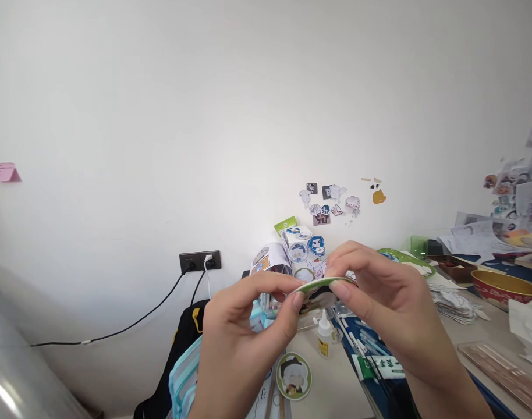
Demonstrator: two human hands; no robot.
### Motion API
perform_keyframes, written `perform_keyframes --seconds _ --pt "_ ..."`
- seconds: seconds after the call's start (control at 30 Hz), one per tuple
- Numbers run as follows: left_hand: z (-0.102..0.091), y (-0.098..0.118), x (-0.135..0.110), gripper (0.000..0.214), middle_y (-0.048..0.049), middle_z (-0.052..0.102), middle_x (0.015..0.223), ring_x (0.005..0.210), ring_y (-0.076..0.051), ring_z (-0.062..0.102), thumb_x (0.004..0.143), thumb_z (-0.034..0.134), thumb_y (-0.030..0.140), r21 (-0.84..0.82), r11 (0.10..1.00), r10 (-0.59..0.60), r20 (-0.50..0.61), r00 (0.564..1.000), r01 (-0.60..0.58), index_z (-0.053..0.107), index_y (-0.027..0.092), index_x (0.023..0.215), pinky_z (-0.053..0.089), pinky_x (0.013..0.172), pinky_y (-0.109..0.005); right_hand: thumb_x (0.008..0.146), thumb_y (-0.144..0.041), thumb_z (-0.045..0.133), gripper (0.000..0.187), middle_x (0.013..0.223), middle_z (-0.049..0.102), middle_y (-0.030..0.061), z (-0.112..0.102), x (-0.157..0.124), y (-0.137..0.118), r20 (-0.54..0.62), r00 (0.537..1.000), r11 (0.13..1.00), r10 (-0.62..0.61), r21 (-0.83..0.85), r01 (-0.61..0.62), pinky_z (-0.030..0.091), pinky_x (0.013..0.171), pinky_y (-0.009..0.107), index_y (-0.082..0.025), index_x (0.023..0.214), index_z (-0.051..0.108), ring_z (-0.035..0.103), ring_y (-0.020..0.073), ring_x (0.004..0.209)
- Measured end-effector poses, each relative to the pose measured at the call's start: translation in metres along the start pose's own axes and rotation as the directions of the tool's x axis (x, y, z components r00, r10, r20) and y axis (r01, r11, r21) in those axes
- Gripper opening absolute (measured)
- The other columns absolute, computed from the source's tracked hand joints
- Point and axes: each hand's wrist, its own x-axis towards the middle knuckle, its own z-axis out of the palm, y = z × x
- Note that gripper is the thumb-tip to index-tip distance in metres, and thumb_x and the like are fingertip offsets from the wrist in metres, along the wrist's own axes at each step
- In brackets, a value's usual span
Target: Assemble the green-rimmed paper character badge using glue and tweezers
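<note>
My left hand [240,337] and my right hand [388,302] are raised above the desk and together pinch a round green-rimmed badge [321,289] with a cartoon figure on it, held almost edge-on. Left thumb and forefinger grip its left side; right fingers close on its right side. Below them on the desk lie a second round green badge [294,376] with a white-haired cartoon face and a small white glue bottle [323,334] standing upright.
A light blue pouch [185,378] and a black bag [178,349] sit at the desk's left. Stickers [325,203] dot the wall. A red-gold round tin [504,287], paper stacks [456,302], a green plate [405,259] and a wall socket [200,261] with cables are around.
</note>
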Motion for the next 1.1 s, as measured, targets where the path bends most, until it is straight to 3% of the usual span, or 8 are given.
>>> perform_keyframes --seconds 0.27,0.4,0.63,0.8,1.1 --pt "0.0036 -0.0007 -0.0012 0.012 0.0020 0.073 0.064 0.060 -0.013 0.063 0.074 0.072 0.016 -0.033 0.999 0.006 -0.024 1.000 -0.007 0.077 0.025 0.068 0.050 0.062 -0.022 0.089 -0.015 0.064 0.013 0.087 0.061 -0.0020 -0.0002 -0.0006 0.0004 0.003 1.000 1.000 0.011 -0.001 -0.011 0.046 0.079 0.024 -0.027 0.088 0.067 0.055 0.0132 0.088" --pt "0.0043 -0.0024 -0.0016 0.017 0.0042 0.074 0.066 0.061 -0.011 0.065 0.073 0.070 0.010 -0.010 0.996 0.086 -0.035 0.996 -0.086 0.077 0.026 0.069 0.050 0.061 -0.020 0.090 -0.015 0.063 0.013 0.087 0.060 -0.0024 -0.0010 0.0009 -0.0003 0.013 1.000 1.000 0.019 -0.002 -0.019 0.045 0.080 0.024 -0.027 0.088 0.066 0.055 0.0131 0.088" --pt "-0.0019 -0.0002 0.0004 0.023 0.0052 0.077 0.073 0.065 -0.011 0.069 0.075 0.067 0.003 0.092 0.964 0.236 0.122 0.964 -0.248 0.074 0.024 0.077 0.054 0.063 -0.020 0.086 -0.012 0.063 0.017 0.087 0.062 -0.0031 0.0009 0.0007 -0.0047 0.038 0.999 0.996 -0.017 -0.085 0.020 0.045 0.079 0.027 -0.028 0.091 0.067 0.056 0.0132 0.088" --pt "-0.0012 0.0032 -0.0007 0.024 0.0068 0.077 0.076 0.068 -0.010 0.070 0.075 0.066 0.002 0.168 0.938 0.284 0.123 0.951 -0.302 0.073 0.025 0.080 0.055 0.065 -0.019 0.085 -0.009 0.062 0.019 0.084 0.062 -0.0046 0.0024 0.0013 -0.0069 0.039 0.998 0.990 -0.055 -0.130 0.060 0.045 0.078 0.026 -0.027 0.086 0.066 0.056 0.0117 0.085" --pt "-0.0032 0.0015 -0.0031 0.028 0.0089 0.075 0.076 0.068 -0.009 0.069 0.076 0.064 0.001 0.150 0.936 0.303 0.124 0.945 -0.320 0.072 0.027 0.081 0.054 0.065 -0.018 0.088 -0.012 0.064 0.015 0.084 0.063 -0.0033 0.0025 0.0010 -0.0057 0.040 0.997 0.993 -0.072 -0.095 0.075 0.046 0.077 0.028 -0.027 0.087 0.069 0.057 0.0128 0.085"
